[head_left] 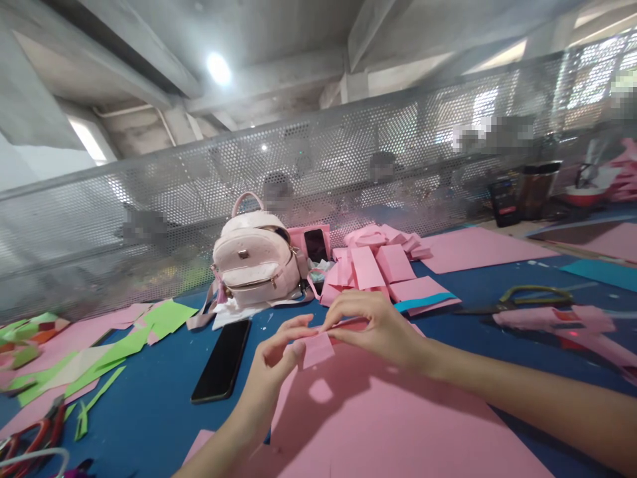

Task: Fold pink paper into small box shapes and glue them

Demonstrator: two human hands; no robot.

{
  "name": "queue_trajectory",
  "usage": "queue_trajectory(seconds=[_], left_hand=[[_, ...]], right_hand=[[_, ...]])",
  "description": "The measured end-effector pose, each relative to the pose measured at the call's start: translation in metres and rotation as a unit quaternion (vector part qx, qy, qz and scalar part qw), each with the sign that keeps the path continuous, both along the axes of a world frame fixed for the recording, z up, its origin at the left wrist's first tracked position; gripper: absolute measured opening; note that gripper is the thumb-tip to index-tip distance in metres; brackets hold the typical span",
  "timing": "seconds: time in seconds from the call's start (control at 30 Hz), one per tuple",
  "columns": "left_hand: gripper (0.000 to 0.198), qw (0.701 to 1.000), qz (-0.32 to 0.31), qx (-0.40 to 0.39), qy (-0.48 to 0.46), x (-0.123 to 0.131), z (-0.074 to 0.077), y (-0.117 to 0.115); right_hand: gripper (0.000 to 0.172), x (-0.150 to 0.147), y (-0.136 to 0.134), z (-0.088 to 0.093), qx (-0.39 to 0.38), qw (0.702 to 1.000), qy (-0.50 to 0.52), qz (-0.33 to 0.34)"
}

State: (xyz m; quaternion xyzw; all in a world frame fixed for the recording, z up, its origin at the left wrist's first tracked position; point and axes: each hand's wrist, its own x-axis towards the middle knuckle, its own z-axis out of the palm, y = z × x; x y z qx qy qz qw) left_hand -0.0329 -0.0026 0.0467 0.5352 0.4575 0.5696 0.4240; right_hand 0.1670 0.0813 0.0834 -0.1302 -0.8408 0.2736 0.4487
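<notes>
Both my hands work over a large pink sheet [398,425] that looks like paper or thin foam. Between thumb and fingers, my left hand [276,358] pinches the left edge of a small pink piece [318,350]. My right hand [373,328] is closed on the upper right part of the same piece, its fingertips pressed along a fold or edge there. Part of the piece is hidden behind the right fingers. Just beyond the right hand lies a heap of cut pink pieces [368,267].
A black phone [221,362] lies left of my hands, near a pale pink backpack [253,259]. Green scraps [124,348] and red-handled pliers or cutters [34,431] are at left. Scissors [537,295] and a pink-wrapped tool [557,322] lie at right. A perforated metal screen [318,172] stands behind.
</notes>
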Motion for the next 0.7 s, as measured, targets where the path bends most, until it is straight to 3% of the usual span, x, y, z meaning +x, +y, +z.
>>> queue_trajectory(seconds=[0.43,0.7], left_hand=[[0.028,1.000,0.009,0.003,0.010,-0.0010,0.0033,-0.0003],[0.031,0.999,0.014,-0.023,-0.046,-0.0005,0.0034,0.0017]], right_hand=[[0.010,0.0015,0.0001,0.0022,0.019,1.000,0.001,0.019],[0.008,0.0011,0.0019,0.0013,0.050,0.998,0.014,0.026]])
